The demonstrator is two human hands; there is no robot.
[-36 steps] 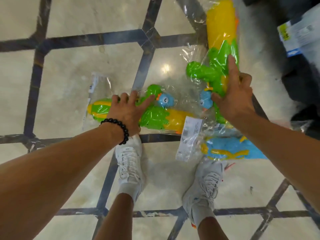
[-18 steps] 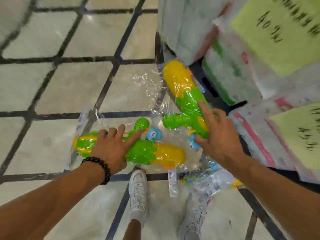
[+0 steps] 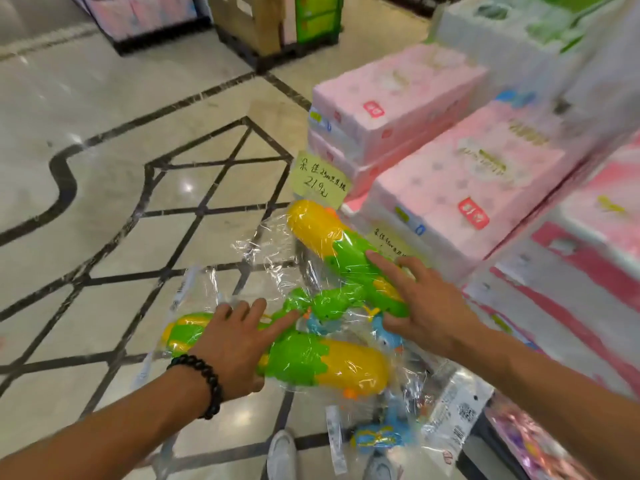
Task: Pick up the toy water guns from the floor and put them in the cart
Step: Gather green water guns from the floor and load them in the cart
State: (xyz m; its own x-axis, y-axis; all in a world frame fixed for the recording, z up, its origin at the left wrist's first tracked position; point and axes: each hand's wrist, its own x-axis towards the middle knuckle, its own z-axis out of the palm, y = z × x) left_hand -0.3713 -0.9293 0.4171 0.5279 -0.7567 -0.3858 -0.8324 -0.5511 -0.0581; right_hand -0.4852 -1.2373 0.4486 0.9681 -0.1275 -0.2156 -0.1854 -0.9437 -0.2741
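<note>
Two toy water guns of green and yellow plastic, each sealed in a clear crinkled bag, were held above the marble floor (image 3: 104,188). The near water gun (image 3: 311,362) was gripped by the left hand (image 3: 235,344), whose fingers were curled over the narrow green part; the thumb was hidden under it. The far water gun (image 3: 332,244) was held by the right hand (image 3: 415,306), the fingers spread along its body and the thumb pressed at the lower side. A third bag with a blue toy (image 3: 381,438) was seen hanging below the near water gun; how it was held could not be told. No cart was visible in the view.

The main risk was judged to be slipping. The bags were loose and smooth, so a toy could slide inside its film or out of the grip, above all on the right, where the grip seemed to be more a press than a closed grasp. The hanging blue toy could drop if only its film was caught. The stacked pink packages (image 3: 464,181) with yellow price notes (image 3: 320,181) stood just beside the far water gun and could be knocked when the toys were swung toward the cart.
</note>
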